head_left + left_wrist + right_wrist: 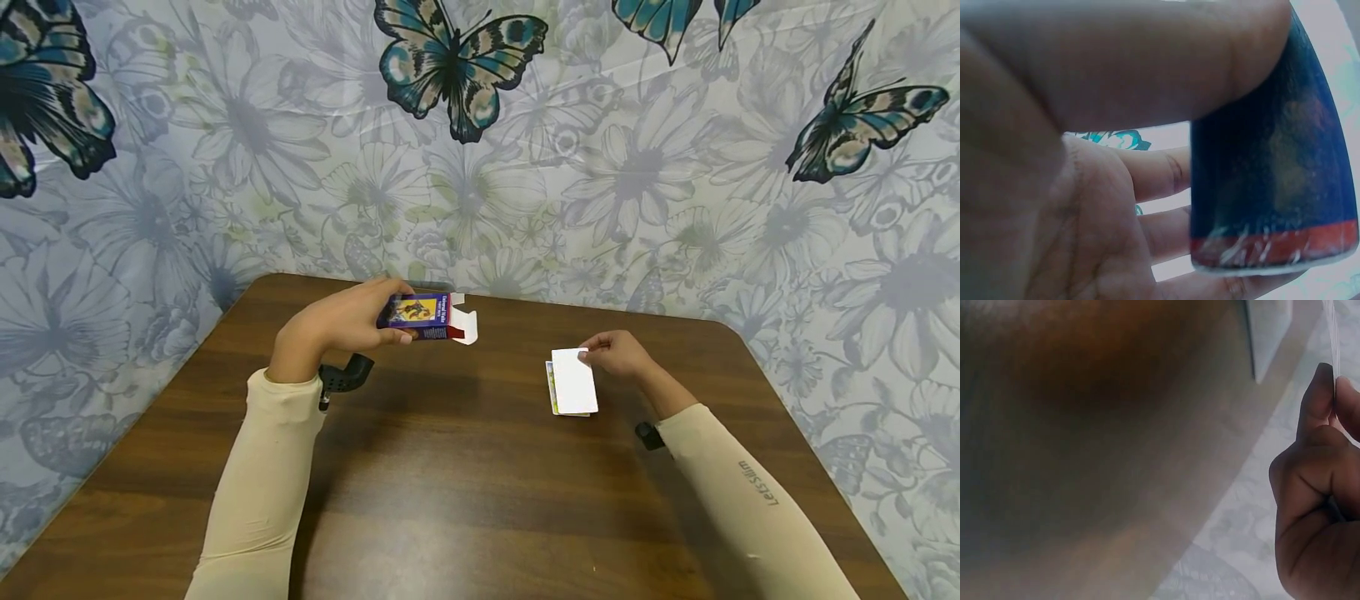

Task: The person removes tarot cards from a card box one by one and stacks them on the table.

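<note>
My left hand (341, 321) grips a small blue and red card box (414, 317) with a yellow picture, thumb on the near side and fingers on the far side. The box's white end flap (465, 327) stands open towards the right. In the left wrist view the thumb crosses the box (1272, 181); its contents are hidden. My right hand (618, 354) pinches a white card (574, 385) by its upper right corner, between thumb and finger. Behind that card shows the edge of a coloured card or stack (551, 388). The right wrist view shows the pinched card edge-on.
A brown wooden table (465, 492) lies under both hands. Its far edge meets a hanging cloth (495, 208) printed with flowers and butterflies. Dark wrist mounts sit at the left wrist (347, 375) and the right wrist (648, 436).
</note>
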Motion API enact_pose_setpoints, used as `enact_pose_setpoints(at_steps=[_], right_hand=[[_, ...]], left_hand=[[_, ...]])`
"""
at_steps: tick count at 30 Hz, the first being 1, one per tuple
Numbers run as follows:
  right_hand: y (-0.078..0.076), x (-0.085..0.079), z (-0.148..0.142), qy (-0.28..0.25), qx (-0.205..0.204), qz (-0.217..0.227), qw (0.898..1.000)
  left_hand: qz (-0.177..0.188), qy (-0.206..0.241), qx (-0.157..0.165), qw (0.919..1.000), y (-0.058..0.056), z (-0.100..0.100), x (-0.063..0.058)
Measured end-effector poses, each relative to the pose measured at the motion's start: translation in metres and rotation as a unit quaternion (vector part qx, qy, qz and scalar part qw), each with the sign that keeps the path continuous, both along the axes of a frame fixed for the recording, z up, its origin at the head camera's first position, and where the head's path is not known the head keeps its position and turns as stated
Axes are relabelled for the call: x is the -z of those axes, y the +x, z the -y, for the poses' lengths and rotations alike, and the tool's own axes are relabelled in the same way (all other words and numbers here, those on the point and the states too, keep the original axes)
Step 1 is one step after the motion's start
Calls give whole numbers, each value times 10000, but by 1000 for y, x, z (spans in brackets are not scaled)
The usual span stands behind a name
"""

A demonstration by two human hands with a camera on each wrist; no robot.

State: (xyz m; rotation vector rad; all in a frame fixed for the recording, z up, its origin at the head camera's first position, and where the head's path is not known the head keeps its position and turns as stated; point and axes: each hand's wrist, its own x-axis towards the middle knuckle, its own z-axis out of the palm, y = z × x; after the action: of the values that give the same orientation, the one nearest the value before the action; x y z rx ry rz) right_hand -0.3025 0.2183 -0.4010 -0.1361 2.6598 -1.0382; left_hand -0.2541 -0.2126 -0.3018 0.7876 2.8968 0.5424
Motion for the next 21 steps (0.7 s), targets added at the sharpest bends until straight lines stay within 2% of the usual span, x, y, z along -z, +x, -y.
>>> enact_pose_setpoints(at_steps=[3,10,15,21], right_hand=[[-2,9,2,186,14,-105,9998],[-3,24,11,877,361,-335,9949],[-1,25,18,1348,362,-464,9891],[-2,22,24,1658,451,-502,9838]], left_hand=[[19,10,-14,10000,0,1,0],[62,31,-4,10000,0,1,2],[40,50,43,10000,0,1,4],[22,42,56,10000,0,1,1]])
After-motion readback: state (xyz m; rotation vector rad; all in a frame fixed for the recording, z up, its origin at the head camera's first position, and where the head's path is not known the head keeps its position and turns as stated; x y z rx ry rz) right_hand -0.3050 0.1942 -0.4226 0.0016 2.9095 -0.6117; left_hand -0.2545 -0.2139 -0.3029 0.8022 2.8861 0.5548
